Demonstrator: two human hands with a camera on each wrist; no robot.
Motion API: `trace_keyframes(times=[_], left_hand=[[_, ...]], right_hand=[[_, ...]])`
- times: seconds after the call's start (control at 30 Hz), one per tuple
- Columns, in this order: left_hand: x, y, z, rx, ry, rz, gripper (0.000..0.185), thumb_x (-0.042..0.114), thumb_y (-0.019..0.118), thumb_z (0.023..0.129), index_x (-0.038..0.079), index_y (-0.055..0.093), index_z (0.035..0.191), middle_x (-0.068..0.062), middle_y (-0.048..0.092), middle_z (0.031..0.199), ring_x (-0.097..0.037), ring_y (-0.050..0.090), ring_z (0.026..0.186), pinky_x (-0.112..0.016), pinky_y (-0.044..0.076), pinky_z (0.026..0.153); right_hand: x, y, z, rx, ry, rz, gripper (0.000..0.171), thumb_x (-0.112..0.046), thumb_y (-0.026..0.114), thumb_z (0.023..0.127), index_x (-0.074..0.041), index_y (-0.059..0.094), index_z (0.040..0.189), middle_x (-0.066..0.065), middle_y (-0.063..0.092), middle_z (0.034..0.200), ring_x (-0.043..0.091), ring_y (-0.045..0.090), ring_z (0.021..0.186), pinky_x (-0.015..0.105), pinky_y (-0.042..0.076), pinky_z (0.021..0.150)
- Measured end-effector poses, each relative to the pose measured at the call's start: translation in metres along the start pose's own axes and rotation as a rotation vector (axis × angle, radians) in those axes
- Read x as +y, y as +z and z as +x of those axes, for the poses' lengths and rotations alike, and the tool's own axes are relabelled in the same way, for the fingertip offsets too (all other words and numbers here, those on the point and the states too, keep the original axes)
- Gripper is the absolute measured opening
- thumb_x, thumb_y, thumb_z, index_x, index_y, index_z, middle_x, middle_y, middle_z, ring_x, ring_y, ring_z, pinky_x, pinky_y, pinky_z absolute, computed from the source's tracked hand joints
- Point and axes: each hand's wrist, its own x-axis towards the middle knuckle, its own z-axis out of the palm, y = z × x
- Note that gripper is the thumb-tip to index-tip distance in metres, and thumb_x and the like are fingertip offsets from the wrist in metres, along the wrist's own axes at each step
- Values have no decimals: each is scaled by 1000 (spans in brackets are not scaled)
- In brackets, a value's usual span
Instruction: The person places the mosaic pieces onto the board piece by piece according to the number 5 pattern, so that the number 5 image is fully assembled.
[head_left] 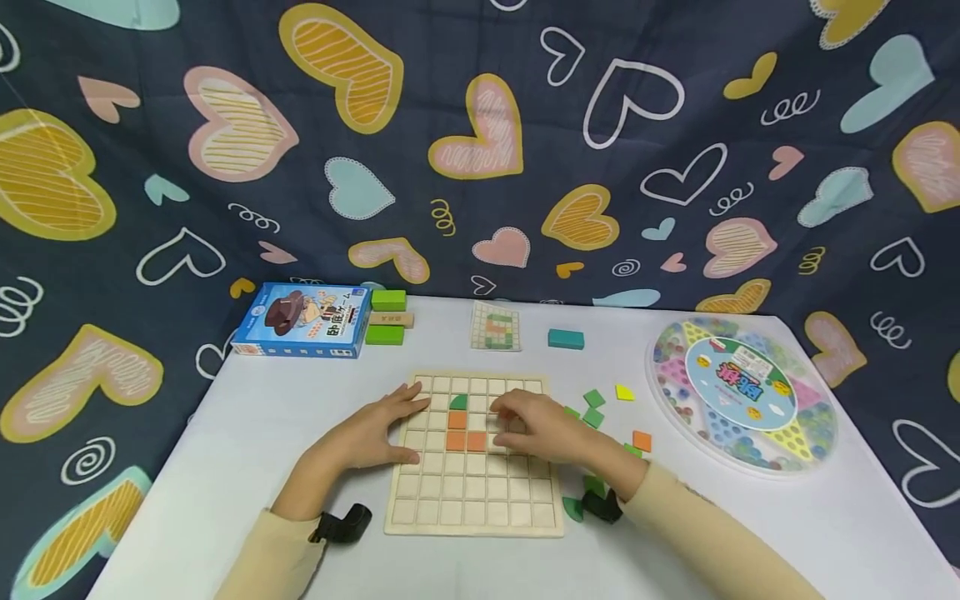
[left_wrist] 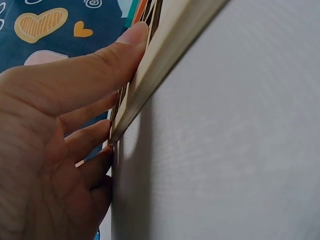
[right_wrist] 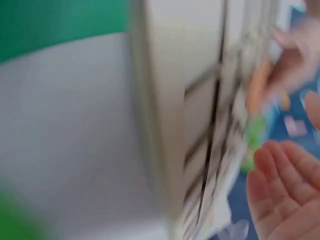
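A wooden grid board [head_left: 472,512] lies flat on the table between both hands. Set in its cells are a green quarter-round tile [head_left: 458,402] and, below it, three orange tiles [head_left: 455,441] in an L shape. My left hand [head_left: 367,433] rests at the board's left edge, its thumb and fingers spread and touching the rim. In the left wrist view the thumb [left_wrist: 112,62] lies over the edge. My right hand [head_left: 543,425] is over the board's right half, fingers loosely bent, thumb apart. No tile shows between its fingers in the right wrist view.
Loose green tiles [head_left: 593,398], an orange tile [head_left: 642,440] and a yellow one [head_left: 625,392] lie right of the board. Behind are a pattern card [head_left: 480,327], teal block [head_left: 566,339], green blocks [head_left: 385,335] and blue box [head_left: 303,321]. A round marble game [head_left: 742,392] stands at right.
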Motion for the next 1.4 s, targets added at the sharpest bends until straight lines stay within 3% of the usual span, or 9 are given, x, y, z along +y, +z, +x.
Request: trace_keyframes(times=[0.1, 0.17, 0.3, 0.4, 0.47, 0.77, 0.97, 1.17, 1.4], left_hand=[[-1, 2, -2, 5, -2, 4, 85, 39, 81, 71, 14, 44, 143, -7, 24, 157, -33, 18, 145, -56, 26, 112], [-1, 1, -3, 7, -3, 8, 85, 39, 81, 71, 14, 44, 143, -6, 24, 157, -33, 18, 145, -57, 26, 112], [-1, 1, -1, 3, 3, 6, 85, 40, 80, 71, 15, 43, 144, -6, 23, 158, -33, 17, 145, -57, 26, 111], [1, 3, 4, -2, 16, 1, 86, 42, 80, 71, 14, 43, 143, -7, 23, 157, -35, 18, 144, -59, 26, 110], [-1, 1, 0, 5, 9, -8, 86, 41, 81, 70, 14, 44, 143, -8, 23, 157, -36, 18, 144, -60, 26, 110], [-2, 4, 0, 4, 10, -4, 86, 43, 80, 70, 16, 44, 143, -7, 25, 157, -34, 18, 145, -58, 25, 111], [0, 2, 4, 5, 1, 10, 85, 42, 80, 71, 15, 44, 143, -7, 24, 157, -34, 17, 145, -58, 25, 112], [1, -2, 8, 3, 6, 2, 85, 41, 80, 71, 16, 43, 144, -5, 23, 157, -32, 16, 146, -57, 24, 112], [1, 1, 2, -14, -6, -20, 85, 41, 80, 71, 16, 43, 144, -5, 23, 158, -32, 16, 146, -57, 24, 112]], right_hand=[[25, -16, -35, 105, 29, 145, 41, -29, 65, 90, -5, 58, 122, 8, 64, 114, 22, 62, 100, 36, 53, 85], [43, -25, -63, 179, 72, 175, 37, -23, 66, 89, -4, 60, 121, 10, 65, 115, 25, 63, 102, 39, 54, 85], [77, -37, -114, 267, 202, 100, 31, -12, 68, 87, -4, 62, 117, 8, 66, 111, 25, 63, 100, 38, 54, 82], [95, -41, -139, 246, 284, 24, 30, -8, 67, 86, -5, 63, 115, 5, 65, 110, 23, 61, 98, 38, 53, 82], [100, -40, -141, 214, 312, -17, 28, -7, 67, 85, -8, 64, 113, 3, 64, 108, 21, 59, 97, 38, 52, 82], [96, -38, -137, 237, 376, -99, 21, -6, 70, 81, -10, 65, 101, -3, 61, 94, 12, 56, 85, 31, 50, 73], [64, -34, -107, 289, 230, 28, 28, -9, 71, 83, -10, 65, 111, -5, 63, 100, 12, 60, 88, 29, 54, 76], [28, -16, -56, 152, 63, 95, 30, -16, 71, 85, -14, 66, 114, -7, 63, 107, 11, 59, 89, 28, 53, 77], [8, 9, -12, 2, -10, -70, 25, -20, 68, 87, -14, 68, 111, -5, 64, 104, 7, 57, 91, 25, 51, 80]])
